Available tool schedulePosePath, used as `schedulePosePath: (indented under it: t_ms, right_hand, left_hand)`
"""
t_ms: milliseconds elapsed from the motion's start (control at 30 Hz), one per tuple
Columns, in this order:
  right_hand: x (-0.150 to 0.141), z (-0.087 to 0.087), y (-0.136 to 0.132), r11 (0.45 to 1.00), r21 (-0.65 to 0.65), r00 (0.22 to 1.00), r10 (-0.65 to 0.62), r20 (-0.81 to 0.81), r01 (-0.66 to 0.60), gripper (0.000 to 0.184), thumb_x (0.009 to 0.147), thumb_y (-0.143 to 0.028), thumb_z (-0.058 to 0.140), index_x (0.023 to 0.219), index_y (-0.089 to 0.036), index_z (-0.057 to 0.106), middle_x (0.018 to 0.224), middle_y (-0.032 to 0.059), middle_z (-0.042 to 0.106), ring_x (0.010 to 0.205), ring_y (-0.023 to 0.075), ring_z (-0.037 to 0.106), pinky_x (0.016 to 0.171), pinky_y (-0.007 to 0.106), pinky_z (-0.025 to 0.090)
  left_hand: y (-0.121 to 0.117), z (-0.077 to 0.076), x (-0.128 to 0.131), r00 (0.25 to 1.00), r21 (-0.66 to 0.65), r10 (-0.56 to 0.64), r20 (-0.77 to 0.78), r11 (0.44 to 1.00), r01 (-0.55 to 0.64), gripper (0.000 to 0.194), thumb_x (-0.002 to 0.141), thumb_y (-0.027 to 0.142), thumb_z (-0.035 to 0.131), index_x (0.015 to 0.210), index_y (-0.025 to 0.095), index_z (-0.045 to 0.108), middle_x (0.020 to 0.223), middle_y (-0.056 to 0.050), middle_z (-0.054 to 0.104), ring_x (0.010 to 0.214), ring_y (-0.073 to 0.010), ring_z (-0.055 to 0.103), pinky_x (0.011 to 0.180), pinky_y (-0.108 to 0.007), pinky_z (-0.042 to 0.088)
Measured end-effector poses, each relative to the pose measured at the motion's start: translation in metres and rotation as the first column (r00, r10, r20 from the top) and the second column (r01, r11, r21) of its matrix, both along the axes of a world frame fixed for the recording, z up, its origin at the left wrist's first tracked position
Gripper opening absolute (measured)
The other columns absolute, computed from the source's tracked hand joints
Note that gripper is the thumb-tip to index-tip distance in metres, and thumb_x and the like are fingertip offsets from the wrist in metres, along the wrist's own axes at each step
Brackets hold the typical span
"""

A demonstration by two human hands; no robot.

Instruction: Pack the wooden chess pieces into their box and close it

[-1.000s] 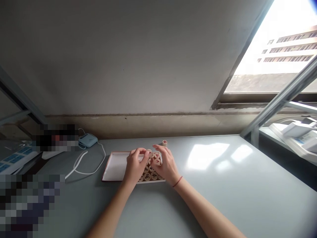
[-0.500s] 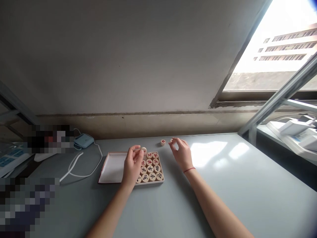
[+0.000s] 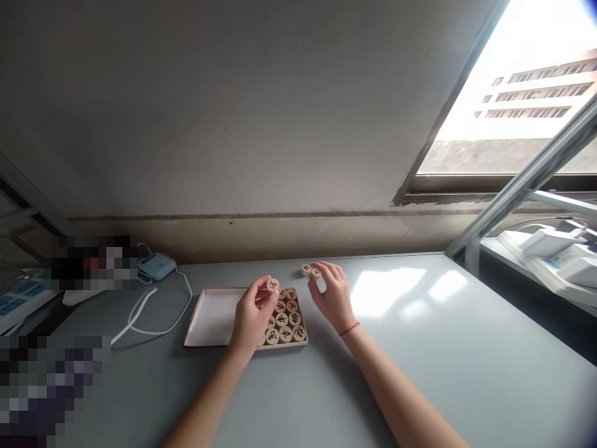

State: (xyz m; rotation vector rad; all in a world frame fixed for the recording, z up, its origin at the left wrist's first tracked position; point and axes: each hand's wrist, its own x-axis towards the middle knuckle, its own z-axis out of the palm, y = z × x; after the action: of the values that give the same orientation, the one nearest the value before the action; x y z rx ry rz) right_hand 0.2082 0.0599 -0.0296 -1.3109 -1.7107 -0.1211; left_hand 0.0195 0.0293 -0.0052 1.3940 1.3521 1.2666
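Note:
Pinched between the thumb and fingers of my left hand is a round wooden Chinese chess piece, its red character turned up. It is raised over the far part of the open box. Rows of red and black pieces lie in the box's right half; my left hand hides some of them. My right hand is closed round another red-marked Chinese chess piece, thumb and index finger at its edges. Just left of that one, a further red-marked piece stands on the desk.
The white, shallow left half of the box lies flat beside the filled half. A light blue device with a white cable is at the back left. Metal posts and power adapters are on the right.
My left hand has tipped its piece so the red character shows. My right hand has moved left with its piece, bringing it beside the other piece on the desk.

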Motion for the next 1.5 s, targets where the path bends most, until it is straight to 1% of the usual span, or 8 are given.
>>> schedulePosePath:
  t_ms: [67,133,400,467,567,733,933,1500]
  right_hand:
    - [-0.016,0.013,-0.012,0.965,0.064,0.966,0.251,0.063,-0.254,0.031,0.083,-0.018,0.050,0.113,-0.021,0.057,0.108,0.0092,0.064,0.105,0.0231,0.056,0.090,0.040,0.046]
    - [-0.029,0.021,-0.023,0.917,0.061,0.915,0.384,0.122,-0.393,0.034,0.081,-0.017,0.052,0.114,-0.023,0.055,0.111,0.0083,0.063,0.104,0.0226,0.057,0.088,0.039,0.048]
    - [-0.036,0.016,-0.026,0.917,0.056,0.919,0.395,-0.009,-0.394,0.021,0.087,-0.018,0.050,0.106,-0.024,0.058,0.104,0.0074,0.066,0.094,0.0191,0.062,0.080,0.035,0.052]
    - [-0.028,0.010,-0.018,0.941,0.074,0.935,0.337,-0.106,-0.331,0.018,0.086,-0.019,0.052,0.102,-0.023,0.059,0.103,0.0084,0.066,0.096,0.0199,0.062,0.082,0.036,0.052]
    - [-0.008,-0.001,-0.001,0.994,0.063,0.967,0.103,-0.234,-0.090,0.012,0.085,-0.023,0.052,0.095,-0.022,0.059,0.102,0.0095,0.067,0.098,0.0217,0.062,0.083,0.038,0.051]
    - [0.018,-0.021,0.020,0.986,-0.122,0.959,-0.137,-0.247,0.110,0.014,0.083,-0.033,0.052,0.087,-0.021,0.059,0.100,0.0080,0.069,0.097,0.0242,0.063,0.083,0.039,0.047]
    - [0.020,-0.031,0.024,0.949,-0.279,0.979,-0.180,-0.099,0.147,0.015,0.083,-0.029,0.047,0.085,-0.022,0.061,0.092,0.0044,0.070,0.089,0.0233,0.062,0.076,0.034,0.044]
    - [0.020,-0.032,0.028,0.910,-0.337,0.967,-0.256,0.005,0.243,0.008,0.081,-0.027,0.047,0.081,-0.023,0.054,0.079,0.0034,0.068,0.080,0.0233,0.057,0.070,0.032,0.036]
  left_hand:
    - [-0.002,0.002,0.001,0.997,0.010,-0.059,-0.057,0.998,0.059,0.038,0.079,0.042,0.062,0.109,0.020,0.060,0.101,-0.006,0.068,0.090,-0.0180,0.066,0.080,-0.029,0.055]
    - [-0.004,0.004,0.002,0.990,0.015,-0.112,-0.088,0.993,0.113,0.038,0.081,0.043,0.059,0.110,0.019,0.060,0.100,-0.007,0.068,0.086,-0.0179,0.067,0.078,-0.029,0.055]
    - [-0.003,0.003,0.000,0.963,0.114,-0.188,-0.192,0.971,0.212,0.035,0.089,0.038,0.048,0.117,0.021,0.060,0.115,-0.009,0.065,0.102,-0.0200,0.063,0.086,-0.031,0.053]
    - [-0.003,0.002,-0.001,0.944,0.167,-0.135,-0.300,0.967,0.191,0.035,0.089,0.036,0.047,0.119,0.023,0.058,0.120,-0.008,0.061,0.106,-0.0202,0.061,0.090,-0.033,0.051]
    - [-0.002,0.002,-0.003,0.897,0.236,-0.016,-0.441,0.962,0.133,0.031,0.088,0.033,0.047,0.114,0.024,0.061,0.117,-0.007,0.061,0.111,-0.0215,0.057,0.097,-0.036,0.046]
    - [0.001,0.004,-0.007,0.869,0.246,0.030,-0.494,0.963,0.107,0.025,0.087,0.030,0.046,0.101,0.022,0.065,0.108,-0.007,0.063,0.107,-0.0216,0.058,0.095,-0.037,0.047]
    - [0.003,0.002,-0.008,0.875,0.242,0.038,-0.483,0.966,0.092,0.024,0.086,0.029,0.046,0.096,0.022,0.066,0.105,-0.007,0.064,0.104,-0.0214,0.059,0.093,-0.036,0.048]
    - [0.005,0.001,-0.005,0.860,0.234,0.039,-0.509,0.968,0.095,0.022,0.085,0.029,0.046,0.087,0.022,0.067,0.098,-0.006,0.066,0.098,-0.0206,0.061,0.089,-0.034,0.049]
